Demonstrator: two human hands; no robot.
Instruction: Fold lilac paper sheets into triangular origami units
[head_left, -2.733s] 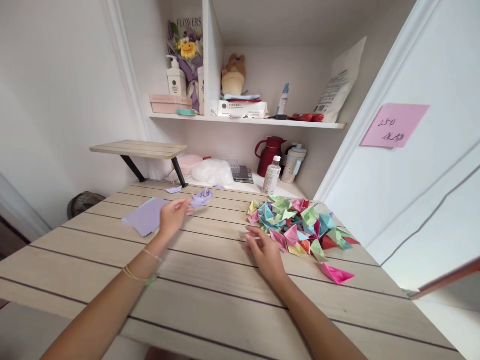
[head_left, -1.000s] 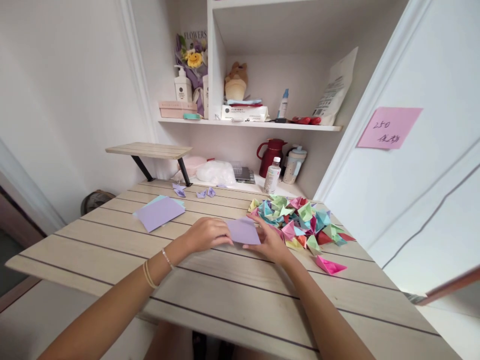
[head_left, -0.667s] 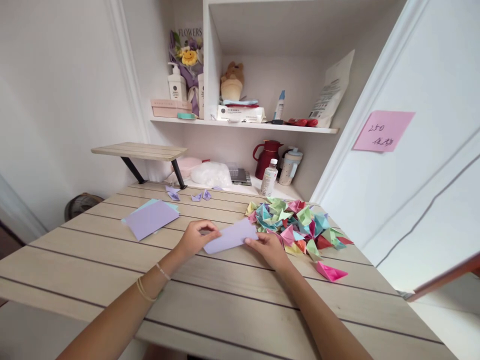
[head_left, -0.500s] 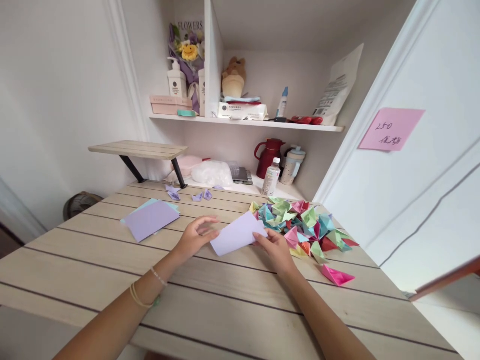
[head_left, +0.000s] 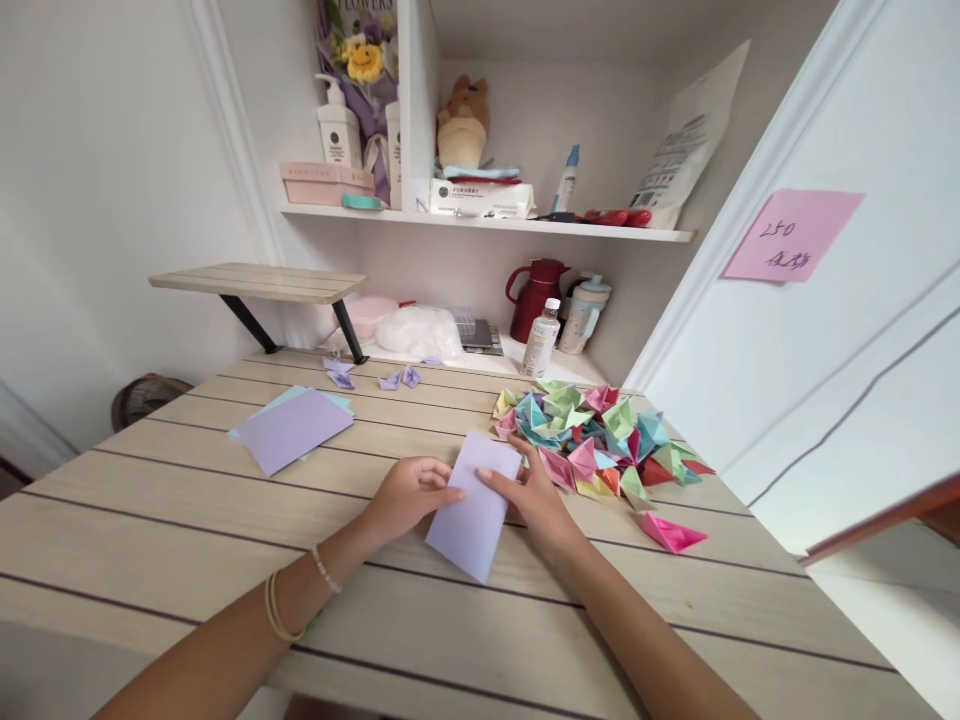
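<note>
A lilac sheet of paper point(head_left: 474, 520) is held at a slant above the slatted table, between my two hands. My left hand point(head_left: 415, 495) pinches its left edge, thumb on top and the other fingers curled behind. My right hand point(head_left: 534, 492) grips the right side, with the thumb lying across the face of the sheet and fingers behind it. To the left lies a stack of lilac and light-blue paper point(head_left: 294, 430). Just right of my right hand spreads a pile of folded paper boats point(head_left: 600, 440) in many colours, with one bright pink boat point(head_left: 673, 533) in front.
Small lilac folded pieces point(head_left: 400, 378) lie at the table's back edge, near a raised wooden stand point(head_left: 259, 282). Behind the table are a clear bottle point(head_left: 541, 340), a dark red jug point(head_left: 538, 300) and a tumbler point(head_left: 585, 315). A shelf point(head_left: 487, 222) runs above.
My left hand left the small lilac pieces, and a lilac sheet came between both hands. The sheet has since turned from lying crosswise to pointing lengthwise towards me.
</note>
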